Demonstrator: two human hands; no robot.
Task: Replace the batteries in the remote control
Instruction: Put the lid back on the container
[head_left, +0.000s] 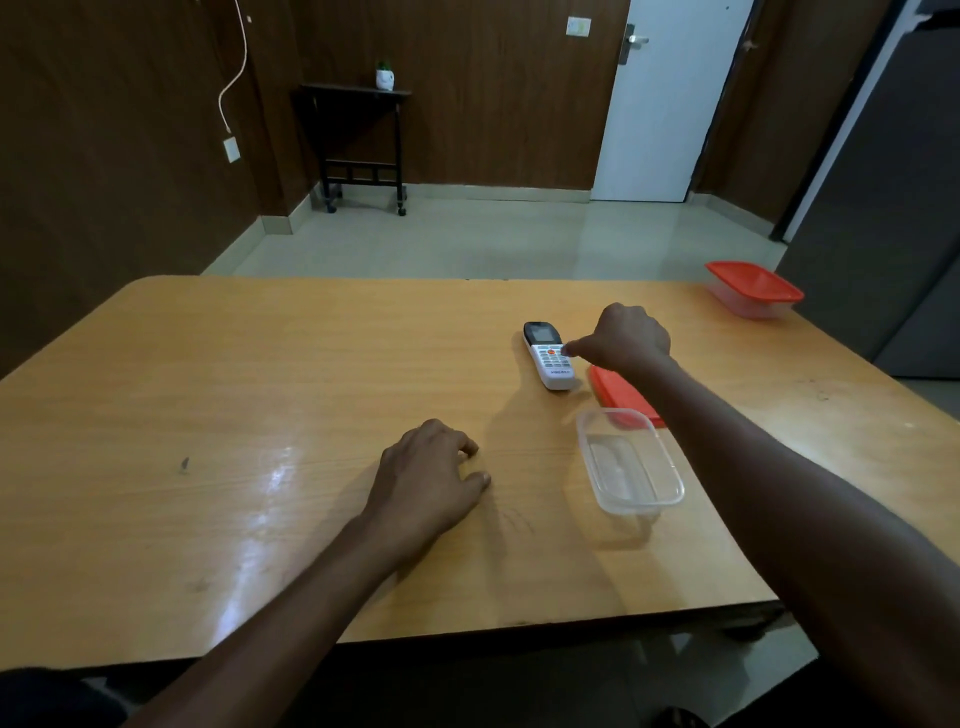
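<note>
Now the remote control (549, 355) lies face up on the counter (260, 395), buttons showing. My right hand (626, 338) is curled above it, one fingertip pressing its keypad, gripping nothing. My left hand (426, 478) rests on the counter, fingers loosely bent and empty. Near my right arm sits a clear container (628, 462), a red lid (621, 395) just behind it.

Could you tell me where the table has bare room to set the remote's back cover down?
The table is bare across its left half, left of the left hand, and along the far edge behind the remote. It is crowded on the right, where the right hand, red lid and clear tub sit close together.
</note>
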